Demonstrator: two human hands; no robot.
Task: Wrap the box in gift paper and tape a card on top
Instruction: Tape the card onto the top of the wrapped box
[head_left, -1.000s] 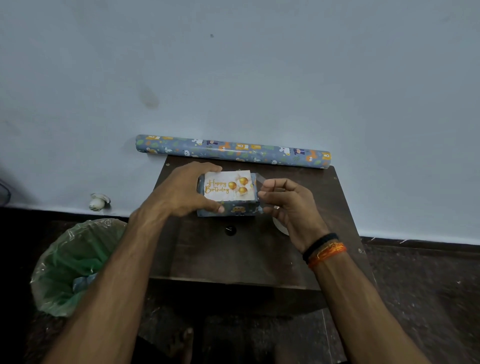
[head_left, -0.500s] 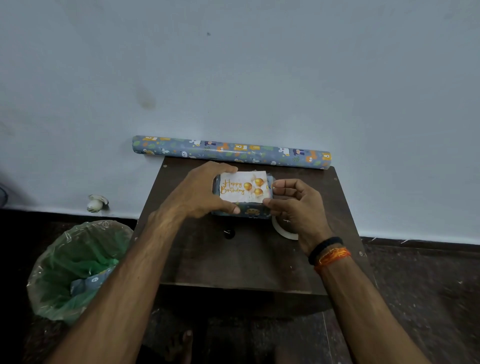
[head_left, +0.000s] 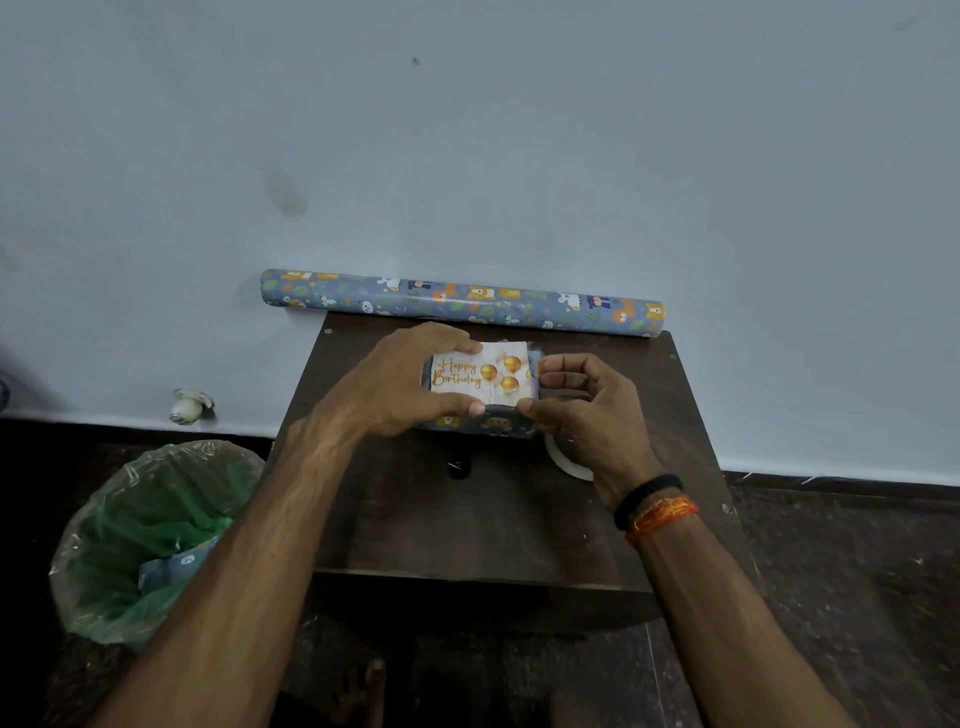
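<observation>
Both hands' fingers (head_left: 470, 347) flank the card-topped box (head_left: 483, 422).

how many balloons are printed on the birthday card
3 show on the card: one centre, one upper right, one lower right. A fourth may be hidden under the right hand.

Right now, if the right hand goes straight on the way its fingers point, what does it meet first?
Probably the card: the right hand points left across the box, fingertips already at the card's right edge. Beyond it is the left hand.
</observation>
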